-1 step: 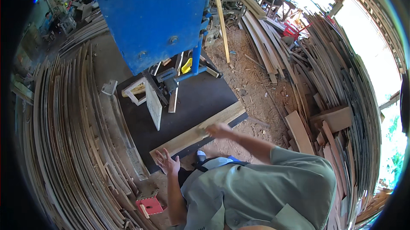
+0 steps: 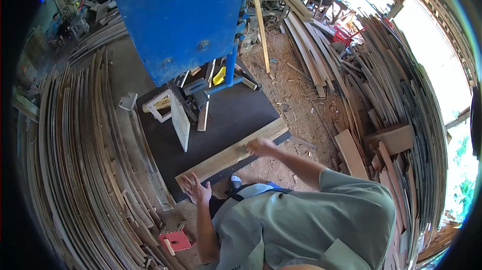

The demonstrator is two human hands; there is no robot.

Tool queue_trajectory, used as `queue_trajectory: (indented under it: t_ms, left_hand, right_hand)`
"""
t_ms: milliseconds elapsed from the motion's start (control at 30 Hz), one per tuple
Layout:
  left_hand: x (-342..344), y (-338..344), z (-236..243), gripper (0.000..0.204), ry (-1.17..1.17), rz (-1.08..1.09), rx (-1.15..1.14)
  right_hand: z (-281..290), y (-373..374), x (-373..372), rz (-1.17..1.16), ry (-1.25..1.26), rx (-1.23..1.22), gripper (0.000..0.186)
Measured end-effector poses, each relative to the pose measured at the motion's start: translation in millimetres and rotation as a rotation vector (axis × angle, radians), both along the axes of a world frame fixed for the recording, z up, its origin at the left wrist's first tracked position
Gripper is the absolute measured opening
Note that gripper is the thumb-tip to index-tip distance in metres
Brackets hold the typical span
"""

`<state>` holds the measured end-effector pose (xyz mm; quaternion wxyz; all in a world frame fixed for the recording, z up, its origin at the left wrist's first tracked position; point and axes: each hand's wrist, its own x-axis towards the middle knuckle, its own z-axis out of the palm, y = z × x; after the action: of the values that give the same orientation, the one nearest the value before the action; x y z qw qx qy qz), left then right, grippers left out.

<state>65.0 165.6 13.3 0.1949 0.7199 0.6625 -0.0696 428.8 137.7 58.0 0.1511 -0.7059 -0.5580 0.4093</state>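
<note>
The right hand has moved a short way along the board, toward its right end and a little away from the body. We take this as part of a pass over the board's upper face, on the half beyond its middle. The right hand is curled and blurred; a greyish patch shows at its left side, but we cannot tell whether the fingers have hold of anything. The left hand has kept its place by the board's left end, fingers spread wide and grasping nothing. We cannot tell how firmly, if at all, its fingertips press on the wood; we judge that it may be steadying that end.

The board lies flat on the dark table, slanting along its near edge, and we see no clear shift in it beyond a slight change of view. Farther in, a whitish panel stands on edge beside a white frame, with a wooden strip to the right and a yellow object beyond, all as they were. The blue sheet hides the far part of the table. Outward, we see piled planks at left and more timber at right, unchanged.
</note>
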Motion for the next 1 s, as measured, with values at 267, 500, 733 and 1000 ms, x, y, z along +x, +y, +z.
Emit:
queue_trajectory:
  t_ms: [267,500,733,1000]
  left_hand:
    - [1.0,1.1,4.2,0.093,0.021,0.010,-0.017]
    - [0.6,0.0,2.2,0.092,-0.004,0.009,0.007]
    - [1.3,-0.3,-1.4,0.090,-0.013,0.024,0.007]
    - [-7.5,-2.3,2.2,0.093,0.020,0.047,-0.036]
  right_hand:
    - [27.1,24.7,109.6,-0.385,-0.695,-0.006,0.026]
    - [2.0,8.3,-36.1,0.014,-0.445,0.058,0.020]
    - [15.6,-4.4,-42.6,0.045,-0.282,0.221,0.027]
    - [24.3,15.9,105.0,-0.263,-0.709,-0.064,0.025]
